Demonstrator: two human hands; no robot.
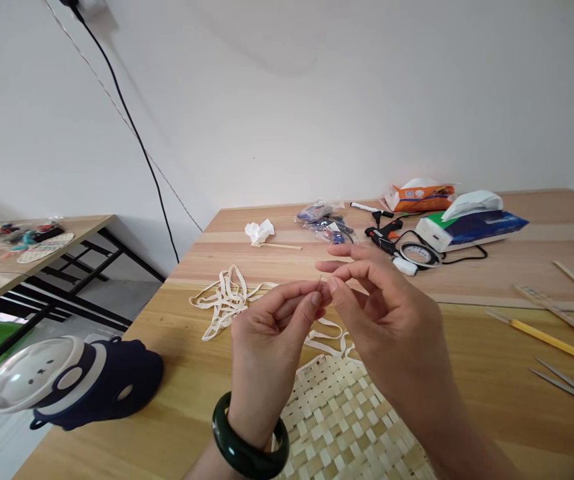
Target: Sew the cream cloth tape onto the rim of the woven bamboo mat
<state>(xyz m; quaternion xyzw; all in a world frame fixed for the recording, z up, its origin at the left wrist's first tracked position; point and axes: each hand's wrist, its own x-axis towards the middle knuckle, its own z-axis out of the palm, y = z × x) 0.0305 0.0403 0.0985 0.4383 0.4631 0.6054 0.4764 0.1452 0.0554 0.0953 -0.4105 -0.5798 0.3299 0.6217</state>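
My left hand (271,333) and my right hand (381,313) meet above the wooden table (467,373), fingertips pinched together on a small thin thing (321,285) that is too small to name. The left wrist wears a dark green bangle (249,443). Under the hands lies a woven bamboo mat (347,427). A loose pile of cream ribbon strips (227,300) lies just beyond and left of the hands, and a strip runs under them toward the mat.
A dark blue bottle with a white bear lid (67,383) lies at the near left edge. At the back are a crumpled tissue (259,231), plastic bags (324,221), a glue gun (384,235), a tape roll (419,254) and tissue packs (467,223). Bamboo sticks (557,313) and tweezers (571,385) lie right.
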